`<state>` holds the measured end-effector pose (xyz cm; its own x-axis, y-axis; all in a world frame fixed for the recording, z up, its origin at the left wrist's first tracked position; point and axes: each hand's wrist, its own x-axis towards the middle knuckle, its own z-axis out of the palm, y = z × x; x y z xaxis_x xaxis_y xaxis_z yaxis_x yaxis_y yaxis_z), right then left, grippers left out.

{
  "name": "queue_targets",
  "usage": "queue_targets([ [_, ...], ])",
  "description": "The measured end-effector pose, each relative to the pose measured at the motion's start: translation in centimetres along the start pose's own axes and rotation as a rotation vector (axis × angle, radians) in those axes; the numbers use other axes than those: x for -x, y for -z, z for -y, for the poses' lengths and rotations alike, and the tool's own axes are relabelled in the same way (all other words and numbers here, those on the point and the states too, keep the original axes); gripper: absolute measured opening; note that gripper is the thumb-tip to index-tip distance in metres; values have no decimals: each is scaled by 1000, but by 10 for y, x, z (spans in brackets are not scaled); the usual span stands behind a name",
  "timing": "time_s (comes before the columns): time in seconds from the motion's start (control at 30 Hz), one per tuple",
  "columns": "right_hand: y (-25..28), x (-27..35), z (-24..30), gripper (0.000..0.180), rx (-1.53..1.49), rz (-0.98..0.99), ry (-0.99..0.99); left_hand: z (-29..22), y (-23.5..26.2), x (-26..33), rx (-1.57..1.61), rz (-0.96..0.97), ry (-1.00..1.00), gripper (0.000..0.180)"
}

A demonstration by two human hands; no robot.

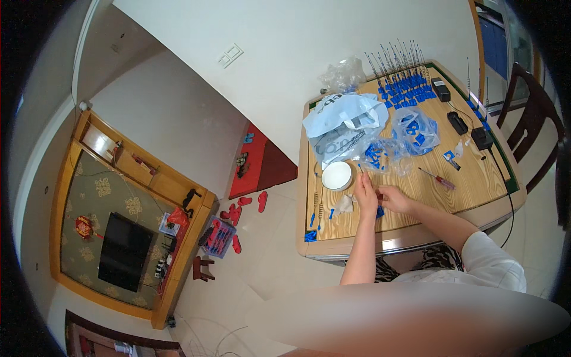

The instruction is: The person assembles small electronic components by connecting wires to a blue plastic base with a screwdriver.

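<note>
Near the front edge of the wooden table, my left hand (364,194) is closed, and a thin dark rod with a blue tip (360,169) sticks up above its fingers. Close beside it, my right hand (395,199) has its fingers bent in a pinch; whatever is in them is too small to make out. A blue piece (379,212) shows just below the hands. To their left are a white bowl (337,176) and a crumpled white tissue-like scrap (344,205). Farther left lie thin coil springs (316,199) with blue ends.
Behind the bowl lies a pale plastic bag (345,122), with clear bags of blue pieces (415,132) beside it. Several upright springs in blue bases (407,89) line the far edge. A screwdriver (439,178), black adapter (482,138) and cable lie right. A dark chair (532,113) stands beyond.
</note>
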<state>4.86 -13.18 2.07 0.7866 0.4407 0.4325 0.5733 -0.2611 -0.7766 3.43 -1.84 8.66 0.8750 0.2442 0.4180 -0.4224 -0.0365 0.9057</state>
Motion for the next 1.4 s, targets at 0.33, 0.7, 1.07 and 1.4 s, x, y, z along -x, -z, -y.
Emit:
queue_targets([
  [0.33,-3,-1,-3,14,-49,13,-19,0,2,0,5,-6,18,30],
  [0.7,1,-2,7,13,-16,21,16,14,5,-2,-30,-4,10,29],
  [1.07,-2,-1,-1,12,-80,21,-22,9,1,-1,33,16,10,28],
  [1.4,1,-1,3,12,-8,16,-6,4,1,-1,3,16,9,29],
])
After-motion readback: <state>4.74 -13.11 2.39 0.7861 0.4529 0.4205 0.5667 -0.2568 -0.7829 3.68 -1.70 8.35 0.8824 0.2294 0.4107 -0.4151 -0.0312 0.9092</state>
